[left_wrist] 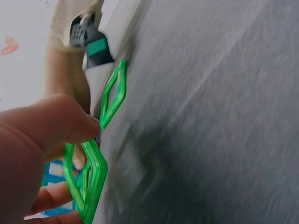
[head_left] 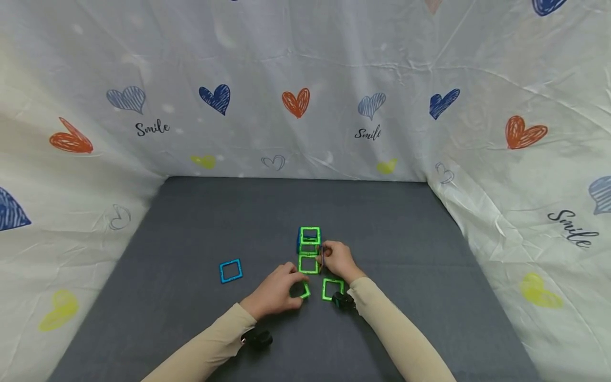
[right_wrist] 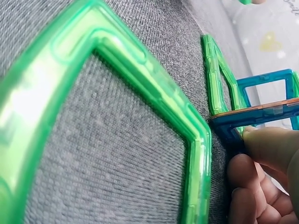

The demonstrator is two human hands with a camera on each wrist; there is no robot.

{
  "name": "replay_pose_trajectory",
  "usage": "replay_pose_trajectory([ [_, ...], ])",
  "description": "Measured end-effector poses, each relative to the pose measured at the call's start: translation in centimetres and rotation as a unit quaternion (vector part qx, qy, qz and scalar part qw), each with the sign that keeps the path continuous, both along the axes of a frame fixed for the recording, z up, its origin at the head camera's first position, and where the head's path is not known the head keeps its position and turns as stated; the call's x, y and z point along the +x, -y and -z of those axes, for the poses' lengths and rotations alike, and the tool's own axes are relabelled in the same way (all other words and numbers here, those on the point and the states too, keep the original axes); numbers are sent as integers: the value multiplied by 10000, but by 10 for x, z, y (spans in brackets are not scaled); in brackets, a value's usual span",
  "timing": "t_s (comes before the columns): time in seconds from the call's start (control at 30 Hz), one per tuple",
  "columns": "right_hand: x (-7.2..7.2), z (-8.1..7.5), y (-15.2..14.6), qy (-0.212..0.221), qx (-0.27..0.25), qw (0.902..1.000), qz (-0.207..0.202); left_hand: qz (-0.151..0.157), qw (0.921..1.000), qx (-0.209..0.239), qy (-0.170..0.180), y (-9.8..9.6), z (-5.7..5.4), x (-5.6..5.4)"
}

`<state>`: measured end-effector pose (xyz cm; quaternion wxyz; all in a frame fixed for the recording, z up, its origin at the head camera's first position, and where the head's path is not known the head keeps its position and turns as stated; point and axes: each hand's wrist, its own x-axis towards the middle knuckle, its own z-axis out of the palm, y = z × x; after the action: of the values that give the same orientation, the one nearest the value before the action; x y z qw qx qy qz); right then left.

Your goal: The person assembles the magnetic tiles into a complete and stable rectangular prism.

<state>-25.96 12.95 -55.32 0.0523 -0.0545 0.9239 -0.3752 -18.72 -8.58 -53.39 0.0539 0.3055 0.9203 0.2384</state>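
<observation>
In the head view, my left hand (head_left: 273,291) holds a green square magnetic tile (head_left: 306,291) just in front of a small tile structure (head_left: 310,229). The left wrist view shows this green tile tilted, with the thumb at its upper edge and fingers behind it. My right hand (head_left: 340,260) is at the structure's right side. Its thumb and fingers pinch a blue tile with an orange edge (right_wrist: 261,111), which stands on edge against a green tile (right_wrist: 214,84). That green frame (head_left: 300,264) lies at the structure's near end.
A loose green square tile (head_left: 332,280) lies below my right wrist. Off to the left is a blue square tile (head_left: 221,274) on the grey tabletop (head_left: 191,228). White cloth (head_left: 324,48) printed with hearts hangs behind and along both sides.
</observation>
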Motion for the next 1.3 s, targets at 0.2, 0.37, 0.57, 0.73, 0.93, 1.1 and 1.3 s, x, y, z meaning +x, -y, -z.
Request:
replay_pose_trajectory([
  [0.2, 0, 0, 0, 50, -10, 10000, 30, -225, 9990, 341, -207, 10, 1, -10],
  [0.37, 0, 0, 0, 51, -72, 10000, 7, -404, 9964, 640, -395, 15, 6, -15],
  [0.57, -1, 1, 0, 53, -138, 9999, -52, -620, 9923, 986, -413, 18, 9, -21],
  [0.73, 0, 1, 0, 102, -151, 9998, -9, -790, 9868, 1364, -373, 17, 12, -27],
  [0.93, 1, 0, 0, 83, -185, 9998, -34, -987, 9796, 1715, -346, 12, 16, -34],
  [1.1, 2, 0, -1, 62, -196, 9998, -22, -1089, 9754, 1865, -438, 10, 20, -39],
  [1.3, 2, -2, -1, 37, -148, 9999, -37, -1024, 9701, 2136, -526, 8, 23, -42],
])
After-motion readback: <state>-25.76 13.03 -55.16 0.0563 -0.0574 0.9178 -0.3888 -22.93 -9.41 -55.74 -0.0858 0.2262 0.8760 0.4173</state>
